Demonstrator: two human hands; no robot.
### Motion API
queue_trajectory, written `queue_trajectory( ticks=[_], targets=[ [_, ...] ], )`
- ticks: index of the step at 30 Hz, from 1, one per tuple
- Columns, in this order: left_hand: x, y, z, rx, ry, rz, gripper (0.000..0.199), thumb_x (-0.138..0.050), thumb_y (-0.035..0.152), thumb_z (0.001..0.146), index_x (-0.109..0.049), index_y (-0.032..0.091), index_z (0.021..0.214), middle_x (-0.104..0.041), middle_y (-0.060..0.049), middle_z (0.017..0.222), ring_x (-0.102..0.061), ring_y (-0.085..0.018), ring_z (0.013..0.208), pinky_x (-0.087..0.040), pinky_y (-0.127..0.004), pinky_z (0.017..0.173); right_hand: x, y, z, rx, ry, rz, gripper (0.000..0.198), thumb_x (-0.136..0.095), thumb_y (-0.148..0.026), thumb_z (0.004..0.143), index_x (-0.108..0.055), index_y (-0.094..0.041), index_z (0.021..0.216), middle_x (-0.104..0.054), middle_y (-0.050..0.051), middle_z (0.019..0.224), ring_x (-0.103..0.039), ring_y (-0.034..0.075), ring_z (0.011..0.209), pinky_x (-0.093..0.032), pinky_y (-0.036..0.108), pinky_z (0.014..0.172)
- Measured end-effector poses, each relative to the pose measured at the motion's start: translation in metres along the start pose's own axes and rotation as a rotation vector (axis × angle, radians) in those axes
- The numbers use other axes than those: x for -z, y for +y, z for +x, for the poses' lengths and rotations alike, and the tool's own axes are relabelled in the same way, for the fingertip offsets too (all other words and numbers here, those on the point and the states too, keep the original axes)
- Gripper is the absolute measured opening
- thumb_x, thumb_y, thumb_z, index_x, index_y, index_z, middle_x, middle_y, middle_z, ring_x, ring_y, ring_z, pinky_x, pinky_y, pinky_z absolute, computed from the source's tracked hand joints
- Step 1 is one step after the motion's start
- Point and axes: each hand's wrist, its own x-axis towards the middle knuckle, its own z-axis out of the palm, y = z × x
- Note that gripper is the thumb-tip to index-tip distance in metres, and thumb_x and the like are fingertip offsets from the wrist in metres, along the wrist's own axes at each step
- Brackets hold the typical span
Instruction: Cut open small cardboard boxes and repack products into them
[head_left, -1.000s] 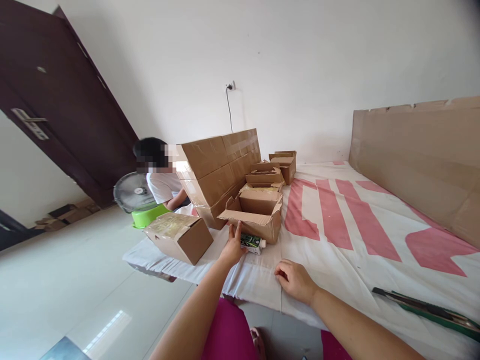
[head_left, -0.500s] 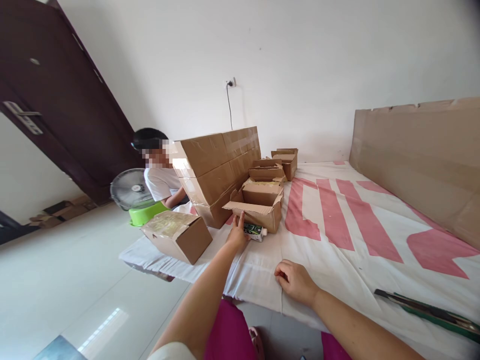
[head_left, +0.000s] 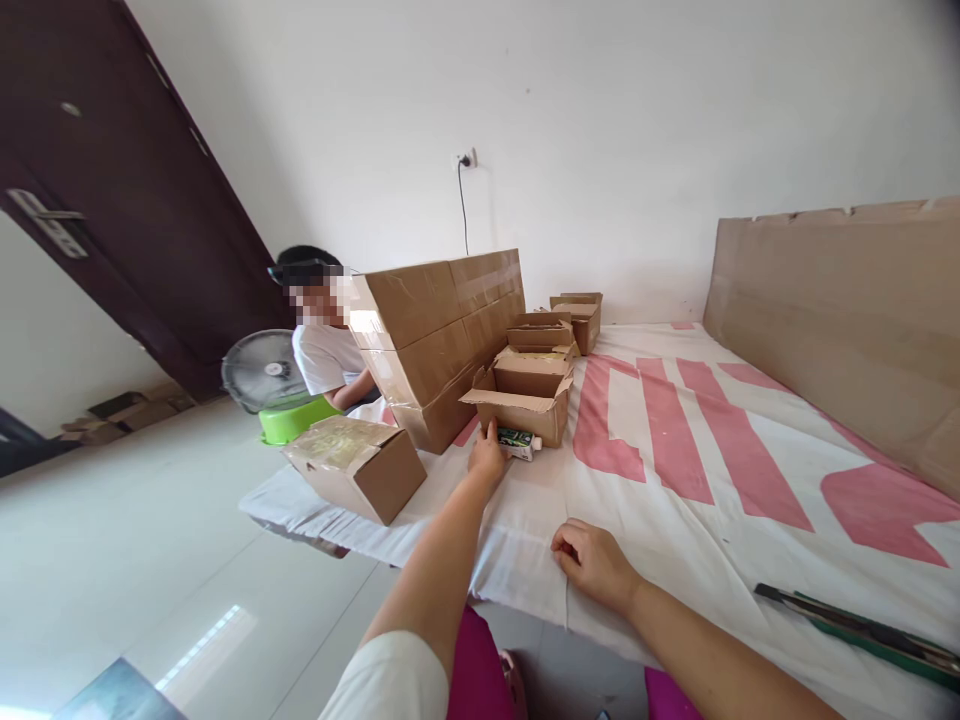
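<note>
My left hand (head_left: 489, 452) reaches forward over the cloth, its fingers closed around the near left end of a small green-and-white drink carton (head_left: 519, 444) with a white cap. The carton lies on its side, cap to the right, against the front of an open cardboard box (head_left: 525, 412) whose flaps stand out. My right hand (head_left: 591, 562) rests on the cloth nearer to me, loosely curled, with nothing visible in it. To the left of my left hand sits a closed, taped cardboard box (head_left: 360, 465) at the bed-like surface's edge.
Stacked taped cartons (head_left: 431, 340) form a wall at left, with open boxes (head_left: 576, 322) behind. A person (head_left: 330, 355) sits beyond, near a fan (head_left: 274, 370) and green tub (head_left: 296, 418). At right lie a green-edged long tool (head_left: 862, 635) and a large cardboard sheet (head_left: 840, 320).
My left hand, the carton and the nearest open box have shifted slightly away from me and to the right. My right hand stays in place, still curled.
</note>
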Motion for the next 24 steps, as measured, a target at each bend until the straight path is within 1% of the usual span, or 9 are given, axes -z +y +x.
queue_trajectory(
  ticks=[3,6,9,12,16,18,21,22,24],
  targets=[
    [-0.010,0.003,-0.006,0.072,0.118,-0.017,0.071,-0.066,0.021,0.081,-0.030,0.013,0.142,-0.031,-0.027,0.146,-0.047,-0.037,0.128,-0.040,-0.046,0.102,0.002,0.000,0.000,-0.005,0.003,0.002,0.012,-0.052,-0.013,0.076,-0.062,-0.020,0.079,-0.063,0.001,0.082,-0.058,0.014,0.074,-0.040,0.024,0.069],
    [-0.018,0.007,-0.016,0.100,0.200,-0.045,0.066,-0.060,0.022,0.086,-0.026,0.008,0.141,-0.033,-0.030,0.140,-0.041,-0.037,0.132,-0.035,-0.050,0.106,0.003,0.000,-0.001,-0.006,0.001,0.002,0.012,-0.050,-0.014,0.077,-0.061,-0.020,0.078,-0.062,0.002,0.081,-0.058,0.015,0.073,-0.041,0.026,0.069],
    [-0.019,0.012,-0.027,0.074,0.205,-0.083,0.063,-0.056,0.014,0.084,-0.027,0.009,0.140,-0.037,-0.029,0.139,-0.042,-0.036,0.132,-0.035,-0.051,0.107,0.004,0.000,-0.002,-0.002,-0.006,0.017,0.012,-0.049,-0.016,0.079,-0.060,-0.020,0.079,-0.062,0.002,0.082,-0.058,0.016,0.074,-0.042,0.027,0.070],
    [-0.002,0.013,-0.047,-0.033,0.172,-0.115,0.067,-0.060,0.007,0.077,-0.034,0.011,0.139,-0.034,-0.026,0.145,-0.041,-0.034,0.134,-0.036,-0.048,0.107,0.005,0.001,-0.002,-0.005,-0.007,0.029,0.012,-0.047,-0.018,0.080,-0.059,-0.020,0.079,-0.062,0.002,0.081,-0.058,0.016,0.073,-0.042,0.028,0.070],
    [0.059,-0.002,-0.074,-0.321,0.176,-0.123,0.063,-0.067,0.018,0.075,-0.046,0.024,0.134,-0.041,-0.009,0.147,-0.037,-0.026,0.137,-0.029,-0.041,0.115,0.004,0.002,-0.002,-0.009,-0.034,0.046,0.014,-0.045,-0.024,0.083,-0.058,-0.021,0.081,-0.062,0.002,0.080,-0.058,0.017,0.072,-0.043,0.030,0.068],
    [0.104,-0.020,-0.077,-0.347,0.261,-0.114,0.052,-0.060,0.022,0.082,-0.049,0.027,0.132,-0.041,-0.005,0.148,-0.032,-0.025,0.140,-0.020,-0.042,0.118,0.004,0.003,-0.002,-0.016,-0.046,0.036,0.015,-0.044,-0.026,0.084,-0.058,-0.022,0.081,-0.062,0.001,0.079,-0.058,0.017,0.071,-0.043,0.030,0.068],
    [0.172,-0.058,-0.064,-0.132,0.440,-0.122,0.051,-0.051,0.025,0.089,-0.039,0.019,0.137,-0.024,-0.012,0.156,-0.014,-0.030,0.146,-0.011,-0.051,0.119,0.002,0.004,-0.002,-0.025,-0.051,-0.001,0.016,-0.043,-0.028,0.086,-0.057,-0.023,0.080,-0.062,0.000,0.079,-0.057,0.017,0.071,-0.043,0.031,0.067],
    [0.190,-0.072,-0.059,0.002,0.485,-0.143,0.053,-0.051,0.025,0.089,-0.035,0.017,0.139,-0.018,-0.014,0.157,-0.013,-0.031,0.146,-0.013,-0.051,0.118,0.001,0.004,-0.003,-0.026,-0.051,-0.010,0.016,-0.043,-0.029,0.086,-0.057,-0.023,0.080,-0.062,0.000,0.080,-0.057,0.017,0.071,-0.043,0.031,0.067],
    [0.213,-0.098,-0.052,0.194,0.491,-0.186,0.065,-0.057,0.025,0.085,-0.027,0.015,0.142,-0.022,-0.019,0.155,-0.021,-0.032,0.144,-0.024,-0.049,0.115,0.000,0.005,-0.003,-0.025,-0.049,-0.023,0.016,-0.043,-0.029,0.086,-0.056,-0.024,0.080,-0.062,0.000,0.080,-0.058,0.017,0.071,-0.043,0.031,0.067]
  ],
)
